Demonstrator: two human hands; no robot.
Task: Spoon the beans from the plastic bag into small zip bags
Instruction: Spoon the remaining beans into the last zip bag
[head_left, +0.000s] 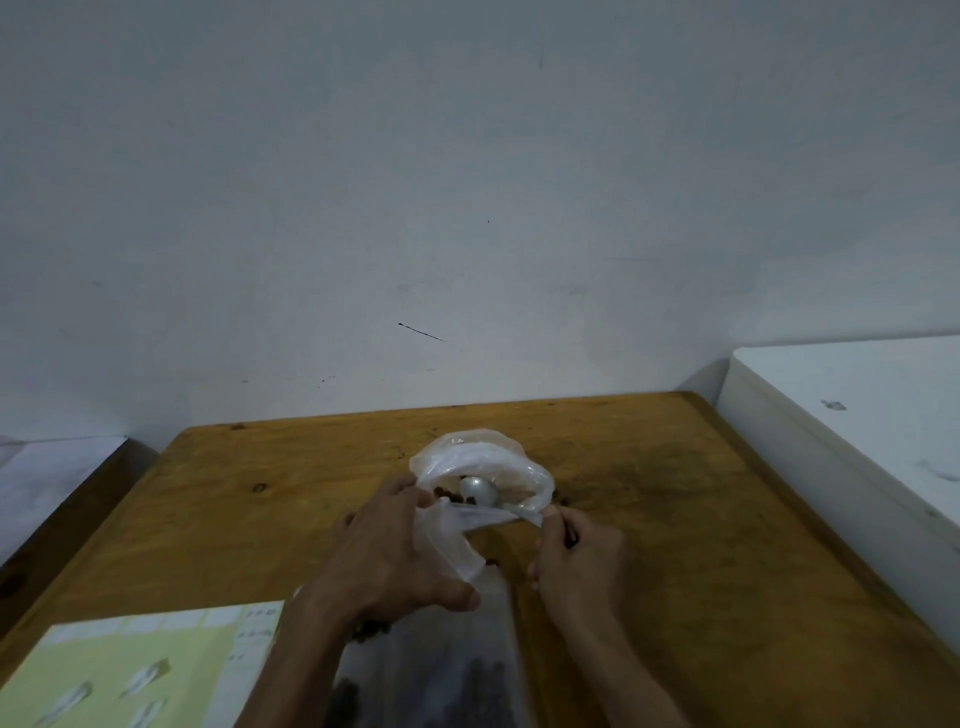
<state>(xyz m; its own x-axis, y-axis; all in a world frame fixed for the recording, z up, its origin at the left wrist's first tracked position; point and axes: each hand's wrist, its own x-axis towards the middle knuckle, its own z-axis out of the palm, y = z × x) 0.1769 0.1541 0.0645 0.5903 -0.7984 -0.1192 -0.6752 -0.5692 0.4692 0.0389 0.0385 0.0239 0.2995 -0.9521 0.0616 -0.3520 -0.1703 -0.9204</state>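
A crumpled clear plastic bag (488, 467) lies open on the wooden table (675, 493), with a few dark beans (447, 492) and the silver bowl of a spoon (478, 491) inside its mouth. My left hand (384, 556) and my right hand (582, 561) each pinch an end of a small clear zip bag (462, 530), stretching its top edge between them just in front of the plastic bag. Below my hands lies a clear bag with dark beans (457, 680), blurred and partly hidden by my forearms.
A pale yellow-green printed sheet (140, 670) lies at the table's near left corner. A white block-like surface (857, 441) borders the table on the right, a low grey one (47, 478) on the left. A grey wall rises right behind the table.
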